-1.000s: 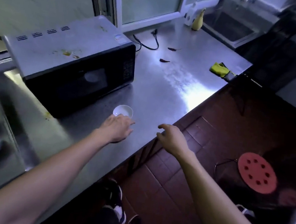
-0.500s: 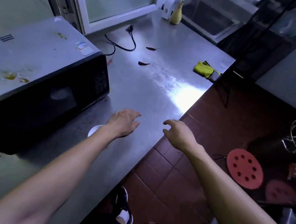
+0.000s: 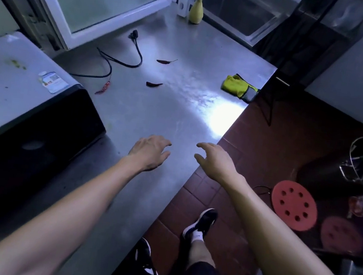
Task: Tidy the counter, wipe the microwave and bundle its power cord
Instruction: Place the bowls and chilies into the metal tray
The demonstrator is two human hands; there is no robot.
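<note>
Microwave with grey metal top and black door stands at the left of the steel counter, its black power cord lying loose behind it. Both the left hand and the right hand are open and empty, fingers spread. I think a quick pull on the cord can drag the small red chili touching it, or sweep the dark dried chilies off the edge.

Microwave was cut off by the left edge; its door was too dark to read and the top sticker too small. Power cord ran behind the microwave, that end hidden. Sink was cropped at the top edge. Left hand and right hand showed backs only, palms hidden. Right-side floor clutter was too dark to identify.
</note>
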